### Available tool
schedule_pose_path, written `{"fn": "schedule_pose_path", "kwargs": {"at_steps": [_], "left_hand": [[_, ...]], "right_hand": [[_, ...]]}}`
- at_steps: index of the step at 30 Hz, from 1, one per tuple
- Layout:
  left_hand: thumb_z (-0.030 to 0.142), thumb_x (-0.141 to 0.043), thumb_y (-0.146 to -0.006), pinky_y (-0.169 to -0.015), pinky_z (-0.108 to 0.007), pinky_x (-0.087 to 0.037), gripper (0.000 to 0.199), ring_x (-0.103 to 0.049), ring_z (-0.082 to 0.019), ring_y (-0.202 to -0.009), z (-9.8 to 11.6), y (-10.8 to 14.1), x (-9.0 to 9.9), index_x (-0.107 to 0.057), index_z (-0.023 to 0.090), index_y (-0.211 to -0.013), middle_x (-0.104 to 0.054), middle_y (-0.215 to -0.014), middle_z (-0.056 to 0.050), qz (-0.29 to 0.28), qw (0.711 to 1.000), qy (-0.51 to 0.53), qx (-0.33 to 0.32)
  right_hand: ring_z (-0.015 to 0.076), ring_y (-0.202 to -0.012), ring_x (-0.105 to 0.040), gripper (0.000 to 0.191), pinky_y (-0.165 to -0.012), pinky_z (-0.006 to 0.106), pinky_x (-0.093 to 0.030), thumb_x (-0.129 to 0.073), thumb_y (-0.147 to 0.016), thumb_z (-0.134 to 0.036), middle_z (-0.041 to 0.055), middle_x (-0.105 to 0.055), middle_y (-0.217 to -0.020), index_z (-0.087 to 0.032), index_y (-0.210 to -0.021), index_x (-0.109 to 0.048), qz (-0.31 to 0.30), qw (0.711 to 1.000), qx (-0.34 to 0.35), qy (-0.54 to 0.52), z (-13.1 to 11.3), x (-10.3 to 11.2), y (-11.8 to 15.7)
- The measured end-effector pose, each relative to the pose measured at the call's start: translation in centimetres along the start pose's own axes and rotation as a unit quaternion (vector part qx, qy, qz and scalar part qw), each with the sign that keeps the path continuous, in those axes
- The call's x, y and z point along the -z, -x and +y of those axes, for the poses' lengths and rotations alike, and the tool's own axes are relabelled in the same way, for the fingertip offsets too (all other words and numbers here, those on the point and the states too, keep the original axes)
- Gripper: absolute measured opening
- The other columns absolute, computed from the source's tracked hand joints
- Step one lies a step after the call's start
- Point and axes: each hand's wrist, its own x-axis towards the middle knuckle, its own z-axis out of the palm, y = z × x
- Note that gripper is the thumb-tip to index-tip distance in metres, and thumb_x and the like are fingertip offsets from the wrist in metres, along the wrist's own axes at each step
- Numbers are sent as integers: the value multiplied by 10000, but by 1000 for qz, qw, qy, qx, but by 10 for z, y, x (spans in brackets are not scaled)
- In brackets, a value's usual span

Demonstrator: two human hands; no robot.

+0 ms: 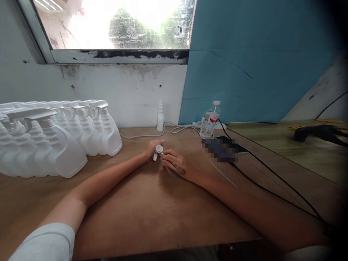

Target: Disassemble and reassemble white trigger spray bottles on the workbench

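My left hand (153, 149) is closed around a white plastic trigger spray head (159, 149), its round end facing me. Close beside it, my right hand (175, 162) grips a slim metal-looking tool (178, 168). The tool's handle end sticks out below the fingers, and its thin tip reaches toward the spray head. Its exact kind is too small to make out. Both hands are above the middle of the brown table (130, 217).
White spray bottles (65, 152) stand in rows at left. One narrow white bottle (160, 116) is by the wall. A clear water bottle (209, 121), a dark phone (240, 146), a blurred-out item (220, 149) and black cables (277, 195) lie at right.
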Motion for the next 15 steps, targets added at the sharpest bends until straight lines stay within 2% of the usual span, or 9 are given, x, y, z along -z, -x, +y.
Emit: {"fn": "schedule_pose_path", "kwargs": {"at_steps": [4,8,12,15], "left_hand": [[486,-699,-640,-408,-214,-269,402,-373,-66,-418,1,0,0,-471,163,-565,-423,-483,40,0,1000,8,3],[469,-718,-614,-422,-216,-264,410,-352,-61,-432,1,0,0,-440,171,-567,-395,-495,50,2,1000,22,8],[491,-723,-606,-407,-220,-247,418,-360,-65,-416,2,1,-1,-458,169,-585,-408,-496,46,-5,999,24,31],[506,-725,-612,-396,-218,-240,420,-374,-69,-403,3,1,-1,-479,165,-598,-425,-487,42,-10,999,23,42]], "right_hand": [[249,-1074,-575,252,-913,422,-472,-431,-967,-249,131,-614,-1157,-183,-1125,-616,3,987,46,155,1,0,-3],[283,-1240,-483,328,-990,446,-430,-443,-966,-222,160,-503,-1374,-174,-1268,-561,-3,950,116,291,5,0,-4],[298,-1251,-492,332,-967,462,-456,-449,-971,-224,155,-488,-1411,-161,-1280,-554,-35,928,170,330,10,4,-2],[286,-1207,-543,299,-945,450,-489,-444,-971,-196,161,-533,-1368,-146,-1228,-588,-39,933,179,308,10,7,-3]]}}
